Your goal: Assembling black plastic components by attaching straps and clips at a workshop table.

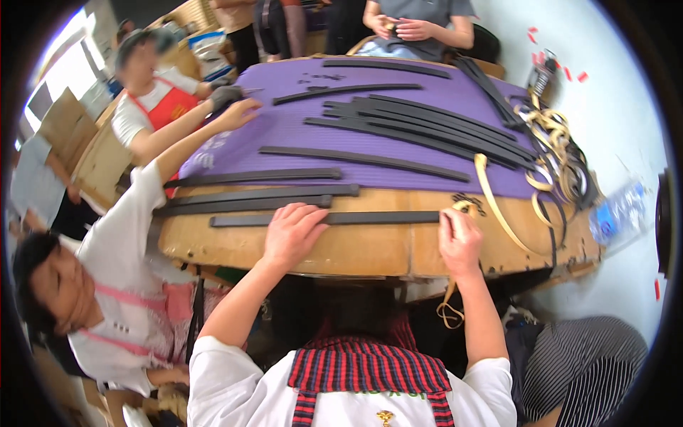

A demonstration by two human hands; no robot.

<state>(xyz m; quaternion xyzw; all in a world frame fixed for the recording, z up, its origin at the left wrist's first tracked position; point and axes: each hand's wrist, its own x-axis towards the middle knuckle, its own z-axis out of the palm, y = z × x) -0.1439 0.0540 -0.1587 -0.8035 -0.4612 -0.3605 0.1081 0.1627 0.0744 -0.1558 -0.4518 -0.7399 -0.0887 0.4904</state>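
Note:
A long, flat black strip lies along the near edge of the table. My left hand rests across it left of the middle, fingers stretched out over the strip. At its right end, my right hand is closed in a pinch, thumb and fingers on the strip's tip. Just beyond that hand sits a small tangle of beige and dark trimmings. More black strips lie to the left of my left hand, and another single strip lies farther back.
A purple mat covers the far table, bearing a pile of black strips. Curled beige offcuts heap at the right, near a plastic bottle. Co-workers sit at the left and far side; one person's arm reaches over the mat.

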